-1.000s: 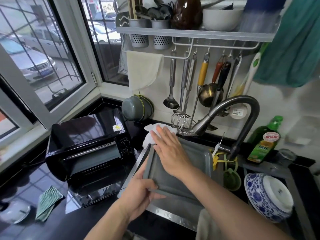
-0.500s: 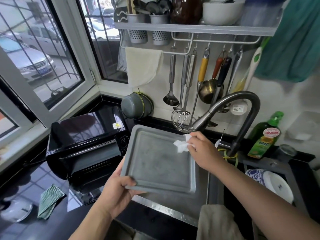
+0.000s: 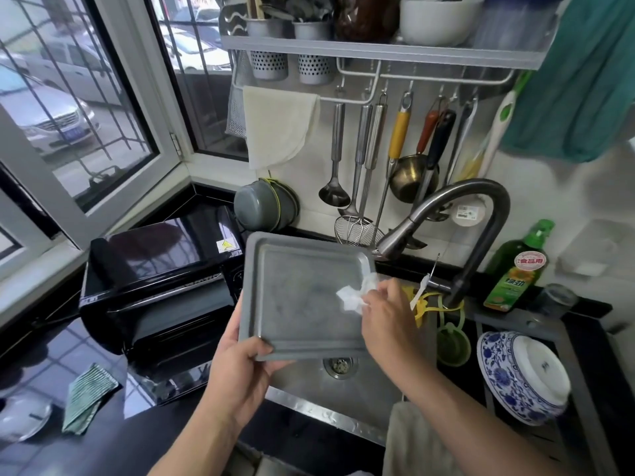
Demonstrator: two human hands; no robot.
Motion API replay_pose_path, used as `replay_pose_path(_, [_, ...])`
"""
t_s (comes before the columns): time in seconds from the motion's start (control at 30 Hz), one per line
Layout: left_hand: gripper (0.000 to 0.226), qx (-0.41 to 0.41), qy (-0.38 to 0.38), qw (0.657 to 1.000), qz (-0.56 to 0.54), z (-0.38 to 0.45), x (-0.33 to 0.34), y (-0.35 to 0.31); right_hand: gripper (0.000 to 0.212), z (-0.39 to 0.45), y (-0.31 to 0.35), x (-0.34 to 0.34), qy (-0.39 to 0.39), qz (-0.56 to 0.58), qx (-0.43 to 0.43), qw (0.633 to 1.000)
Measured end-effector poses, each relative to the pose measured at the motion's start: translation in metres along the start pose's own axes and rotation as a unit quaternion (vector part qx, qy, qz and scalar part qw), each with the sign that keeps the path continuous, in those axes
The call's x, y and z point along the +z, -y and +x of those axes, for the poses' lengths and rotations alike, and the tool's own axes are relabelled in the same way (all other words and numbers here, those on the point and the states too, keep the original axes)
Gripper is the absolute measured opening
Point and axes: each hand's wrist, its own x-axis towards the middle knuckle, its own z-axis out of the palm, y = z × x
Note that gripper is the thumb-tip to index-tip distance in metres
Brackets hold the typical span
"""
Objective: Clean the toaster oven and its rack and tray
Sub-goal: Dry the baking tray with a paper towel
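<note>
From my head camera, my left hand (image 3: 237,369) grips the near-left corner of the grey baking tray (image 3: 302,297), tilted over the sink (image 3: 343,383) beside the black toaster oven (image 3: 154,286). My right hand (image 3: 385,317) pinches a crumpled white wipe (image 3: 354,297) against its right rim. I should wipe in overlapping strokes, working the corners, bracing firmly.

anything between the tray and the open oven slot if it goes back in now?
Nothing visible. The tray, held by the left hand over the sink, sits right beside the toaster oven, whose door hangs open.
</note>
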Motion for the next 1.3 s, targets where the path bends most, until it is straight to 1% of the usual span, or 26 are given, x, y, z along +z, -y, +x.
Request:
replay_pose_path(0.07, [0.099, 0.021, -0.033, 0.999, -0.034, 0.004, -0.002, 0.000, 0.002, -0.017, 0.011, 0.000, 0.012, 0.043, 0.025, 0.999])
replay_pose_path(0.13, [0.095, 0.029, -0.053, 0.997, -0.050, 0.007, -0.004, 0.002, 0.005, -0.030, 0.015, 0.002, 0.030, 0.113, 0.090, 0.989])
replay_pose_path(0.17, [0.094, 0.028, -0.061, 0.996, -0.052, 0.008, -0.004, 0.003, 0.006, -0.033, 0.014, 0.004, 0.042, 0.158, 0.132, 0.978])
replay_pose_path(0.23, [0.092, 0.023, -0.078, 0.995, -0.059, 0.006, -0.004, 0.010, 0.009, -0.031, 0.010, 0.005, 0.064, 0.255, 0.210, 0.942])
replay_pose_path(0.33, [0.088, 0.008, -0.080, 0.992, -0.099, 0.004, -0.001, 0.026, 0.016, -0.022, 0.005, -0.002, 0.063, 0.368, 0.315, 0.873])
replay_pose_path(0.37, [0.083, -0.002, -0.079, 0.990, -0.118, 0.003, 0.000, 0.032, 0.018, -0.020, 0.005, -0.004, 0.052, 0.391, 0.344, 0.852])
replay_pose_path(0.43, [0.066, -0.025, -0.075, 0.986, -0.149, 0.003, 0.003, 0.041, 0.012, -0.018, 0.005, -0.002, 0.020, 0.422, 0.393, 0.817])
replay_pose_path(0.5, [0.051, -0.042, -0.071, 0.983, -0.166, 0.003, 0.007, 0.051, 0.009, -0.018, 0.014, 0.001, -0.005, 0.470, 0.434, 0.769])
replay_pose_path(0.53, [0.050, -0.047, -0.065, 0.983, -0.166, 0.002, 0.012, 0.057, 0.010, -0.020, 0.022, 0.005, -0.005, 0.502, 0.445, 0.742])
replay_pose_path(0.57, [0.052, -0.048, -0.055, 0.984, -0.163, 0.001, 0.016, 0.064, 0.011, -0.024, 0.032, 0.008, 0.012, 0.522, 0.450, 0.725])
replay_pose_path(0.6, [0.055, -0.045, -0.042, 0.987, -0.150, -0.001, 0.020, 0.069, 0.012, -0.028, 0.042, 0.012, 0.040, 0.530, 0.446, 0.720])
replay_pose_path(0.63, [0.055, -0.042, -0.036, 0.991, -0.125, -0.002, 0.026, 0.072, 0.013, -0.033, 0.052, 0.015, 0.069, 0.532, 0.441, 0.719])
replay_pose_path(0.7, [0.056, -0.026, -0.019, 0.997, -0.070, -0.005, 0.032, 0.068, 0.015, -0.036, 0.060, 0.015, 0.093, 0.530, 0.430, 0.725])
replay_pose_path(0.73, [0.057, -0.019, -0.021, 0.998, -0.050, -0.004, 0.032, 0.060, 0.017, -0.033, 0.056, 0.011, 0.096, 0.512, 0.423, 0.741])
replay_pose_path(0.8, [0.056, -0.041, -0.053, 0.997, -0.044, 0.003, 0.025, 0.034, 0.019, -0.024, 0.037, -0.002, 0.109, 0.447, 0.385, 0.800])
replay_pose_path(0.83, [0.049, -0.052, -0.067, 0.995, -0.045, 0.006, 0.020, 0.021, 0.018, -0.018, 0.026, -0.012, 0.130, 0.419, 0.354, 0.826])
replay_pose_path(0.9, [0.040, -0.063, -0.049, 0.997, -0.013, 0.013, 0.009, 0.000, 0.015, -0.006, 0.008, -0.028, 0.177, 0.384, 0.303, 0.854])
replay_pose_path(0.93, [0.042, -0.066, -0.028, 0.997, 0.011, 0.015, 0.006, -0.006, 0.014, 0.001, 0.001, -0.032, 0.180, 0.372, 0.287, 0.864])
replay_pose_path(1.0, [0.057, -0.081, -0.001, 0.995, 0.065, 0.015, 0.007, -0.005, 0.017, 0.016, -0.007, -0.034, 0.145, 0.355, 0.264, 0.885])
replay_pose_path(1.07, [0.074, -0.088, 0.001, 0.991, 0.103, 0.013, 0.011, 0.009, 0.018, 0.025, -0.010, -0.032, 0.113, 0.354, 0.262, 0.891])
replay_pose_path(1.1, [0.076, -0.077, -0.008, 0.991, 0.113, 0.010, 0.015, 0.017, 0.016, 0.024, -0.009, -0.030, 0.116, 0.346, 0.260, 0.894])
replay_pose_path(1.17, [0.074, -0.039, -0.061, 0.990, 0.119, 0.009, 0.020, 0.028, 0.009, 0.012, -0.005, -0.024, 0.151, 0.321, 0.243, 0.903])
replay_pose_path(1.23, [0.073, -0.012, -0.115, 0.988, 0.098, 0.010, 0.021, 0.039, 0.007, -0.014, -0.001, -0.014, 0.186, 0.294, 0.232, 0.908])
replay_pose_path(1.3, [0.075, -0.005, -0.158, 0.982, 0.102, 0.009, 0.019, 0.052, 0.011, -0.043, 0.002, -0.002, 0.164, 0.304, 0.259, 0.902])
